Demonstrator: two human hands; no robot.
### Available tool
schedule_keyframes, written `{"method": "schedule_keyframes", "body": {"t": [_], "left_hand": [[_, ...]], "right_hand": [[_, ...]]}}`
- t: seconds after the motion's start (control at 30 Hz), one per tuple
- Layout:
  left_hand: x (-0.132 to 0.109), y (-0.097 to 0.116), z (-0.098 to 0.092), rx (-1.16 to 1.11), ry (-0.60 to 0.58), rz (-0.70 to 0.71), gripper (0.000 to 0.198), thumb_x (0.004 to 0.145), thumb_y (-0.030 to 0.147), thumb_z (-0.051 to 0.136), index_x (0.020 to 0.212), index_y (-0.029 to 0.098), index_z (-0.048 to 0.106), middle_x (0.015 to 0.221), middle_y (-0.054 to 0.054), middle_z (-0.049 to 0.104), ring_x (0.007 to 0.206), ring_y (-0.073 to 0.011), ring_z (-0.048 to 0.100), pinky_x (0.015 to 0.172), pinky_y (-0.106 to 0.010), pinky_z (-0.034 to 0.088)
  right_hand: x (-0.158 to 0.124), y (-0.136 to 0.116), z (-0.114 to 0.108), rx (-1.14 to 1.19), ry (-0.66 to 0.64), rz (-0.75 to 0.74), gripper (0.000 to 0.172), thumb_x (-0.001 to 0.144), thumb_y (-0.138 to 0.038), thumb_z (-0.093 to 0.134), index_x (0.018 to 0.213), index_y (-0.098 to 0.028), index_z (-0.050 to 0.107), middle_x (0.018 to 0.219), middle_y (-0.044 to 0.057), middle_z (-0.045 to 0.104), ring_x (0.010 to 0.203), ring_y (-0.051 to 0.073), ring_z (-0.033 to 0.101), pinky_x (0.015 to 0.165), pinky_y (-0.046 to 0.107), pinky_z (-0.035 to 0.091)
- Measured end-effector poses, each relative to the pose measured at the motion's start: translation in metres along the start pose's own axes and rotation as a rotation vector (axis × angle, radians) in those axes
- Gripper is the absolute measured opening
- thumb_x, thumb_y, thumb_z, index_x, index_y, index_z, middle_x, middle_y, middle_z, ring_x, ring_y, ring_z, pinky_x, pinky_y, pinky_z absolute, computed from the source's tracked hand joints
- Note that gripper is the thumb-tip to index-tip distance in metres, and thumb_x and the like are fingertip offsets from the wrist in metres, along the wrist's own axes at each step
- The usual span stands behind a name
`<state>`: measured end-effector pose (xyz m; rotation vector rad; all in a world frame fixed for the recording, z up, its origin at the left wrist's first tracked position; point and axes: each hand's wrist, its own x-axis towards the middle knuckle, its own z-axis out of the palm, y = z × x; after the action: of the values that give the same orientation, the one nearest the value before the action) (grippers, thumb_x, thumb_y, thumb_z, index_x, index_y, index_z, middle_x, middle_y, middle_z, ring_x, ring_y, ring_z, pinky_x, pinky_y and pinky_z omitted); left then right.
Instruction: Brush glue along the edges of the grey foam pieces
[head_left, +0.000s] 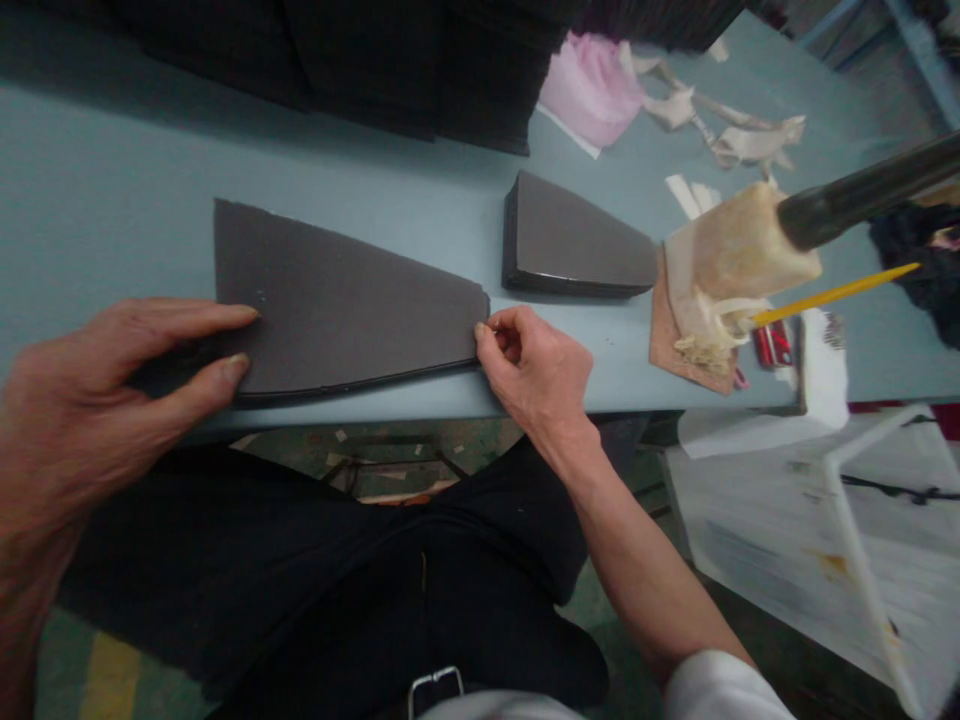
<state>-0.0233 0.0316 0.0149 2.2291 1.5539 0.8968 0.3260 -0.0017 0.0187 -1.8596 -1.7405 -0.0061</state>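
Observation:
A long dark grey tapered panel (345,300) lies along the table's front edge, its wide end to the left. My left hand (142,385) is at that wide end, thumb and index finger apart on its surface; whether it grips the panel's edge is hidden. At the narrow right end, my right hand (536,365) pinches the panel's corner between thumb and curled fingers. Behind my right hand sits a stack of smaller grey tapered pieces (581,240), apart from the panel.
Tall dark stacks (360,60) stand at the back. To the right are a glue-stained container (742,240) with a yellow stick (840,292), a brown board (667,340), pink cloth (592,88) and pale scraps (750,140). A white frame (847,530) stands lower right.

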Motion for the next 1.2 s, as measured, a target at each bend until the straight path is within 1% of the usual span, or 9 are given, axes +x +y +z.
{"method": "schedule_keyframes", "body": {"t": [0.07, 0.17, 0.27, 0.33, 0.4, 0.6, 0.83, 1.03, 1.2], "left_hand": [[0.0, -0.002, 0.0, -0.059, -0.036, 0.036, 0.052, 0.097, 0.063, 0.065, 0.135, 0.03, 0.078, 0.133, 0.0, 0.08, 0.12, -0.025, 0.075, 0.114, -0.046, 0.058], [0.0, 0.0, 0.0, -0.101, -0.03, 0.052, 0.047, 0.099, 0.058, 0.067, 0.136, 0.031, 0.077, 0.132, 0.001, 0.08, 0.121, -0.0244, 0.075, 0.115, -0.045, 0.057], [0.0, 0.004, 0.0, -0.125, -0.015, 0.064, 0.045, 0.099, 0.057, 0.069, 0.133, 0.031, 0.079, 0.13, 0.003, 0.08, 0.12, -0.0238, 0.075, 0.116, -0.045, 0.057], [0.001, 0.006, 0.0, -0.123, -0.015, 0.067, 0.045, 0.098, 0.057, 0.069, 0.133, 0.029, 0.079, 0.131, 0.003, 0.08, 0.122, -0.0241, 0.075, 0.119, -0.045, 0.057], [0.001, 0.008, -0.001, -0.117, -0.025, 0.067, 0.046, 0.1, 0.056, 0.067, 0.134, 0.028, 0.078, 0.134, 0.002, 0.08, 0.125, -0.0239, 0.075, 0.121, -0.045, 0.056], [0.003, 0.01, -0.002, -0.124, -0.041, 0.102, 0.041, 0.101, 0.051, 0.066, 0.132, 0.026, 0.078, 0.131, 0.0, 0.081, 0.123, -0.0221, 0.075, 0.118, -0.044, 0.058], [0.006, 0.009, -0.001, -0.113, -0.023, 0.154, 0.038, 0.101, 0.045, 0.066, 0.132, 0.025, 0.078, 0.132, -0.003, 0.081, 0.122, -0.0223, 0.075, 0.115, -0.042, 0.059], [0.002, 0.008, 0.0, -0.046, -0.005, 0.211, 0.038, 0.103, 0.04, 0.066, 0.132, 0.019, 0.078, 0.134, -0.01, 0.079, 0.127, -0.0244, 0.074, 0.115, -0.044, 0.059], [0.001, 0.007, 0.0, -0.028, -0.003, 0.217, 0.036, 0.103, 0.039, 0.066, 0.131, 0.019, 0.078, 0.134, -0.011, 0.077, 0.126, -0.0245, 0.073, 0.114, -0.045, 0.059]], "right_hand": [[-0.002, 0.001, 0.003, -0.022, 0.072, -0.023, 0.014, 0.099, -0.037, 0.067, 0.099, -0.024, 0.073, 0.081, -0.002, 0.077, 0.068, 0.016, 0.068, 0.067, 0.03, 0.044], [-0.004, 0.002, 0.005, -0.053, 0.177, -0.102, 0.016, 0.1, -0.035, 0.067, 0.109, -0.023, 0.071, 0.095, 0.002, 0.08, 0.077, 0.018, 0.072, 0.071, 0.031, 0.051], [-0.003, 0.003, 0.006, -0.057, 0.219, -0.258, 0.012, 0.103, -0.025, 0.065, 0.114, -0.022, 0.07, 0.116, 0.009, 0.081, 0.1, 0.022, 0.075, 0.09, 0.034, 0.057], [-0.001, 0.002, 0.006, -0.069, 0.202, -0.36, 0.014, 0.105, -0.018, 0.062, 0.114, -0.022, 0.071, 0.125, 0.01, 0.081, 0.11, 0.023, 0.073, 0.1, 0.037, 0.055], [0.001, 0.002, 0.005, -0.096, 0.182, -0.454, 0.021, 0.106, -0.012, 0.058, 0.112, -0.025, 0.074, 0.125, 0.008, 0.081, 0.111, 0.022, 0.071, 0.102, 0.037, 0.053], [0.008, 0.008, 0.002, -0.135, 0.125, -0.699, 0.033, 0.107, -0.006, 0.053, 0.099, -0.029, 0.075, 0.101, 0.0, 0.08, 0.092, 0.019, 0.064, 0.091, 0.036, 0.046], [0.012, 0.013, -0.001, -0.101, -0.025, -0.696, 0.035, 0.108, -0.007, 0.05, 0.098, -0.028, 0.076, 0.102, 0.002, 0.077, 0.09, 0.021, 0.059, 0.089, 0.038, 0.043], [0.011, 0.012, 0.001, -0.115, 0.051, -0.723, 0.037, 0.111, -0.01, 0.048, 0.094, -0.028, 0.075, 0.099, 0.001, 0.078, 0.086, 0.019, 0.06, 0.084, 0.036, 0.044], [0.007, 0.014, 0.003, -0.074, 0.088, -0.742, 0.035, 0.111, -0.01, 0.05, 0.094, -0.027, 0.075, 0.1, 0.001, 0.08, 0.085, 0.018, 0.063, 0.082, 0.034, 0.047]]}}
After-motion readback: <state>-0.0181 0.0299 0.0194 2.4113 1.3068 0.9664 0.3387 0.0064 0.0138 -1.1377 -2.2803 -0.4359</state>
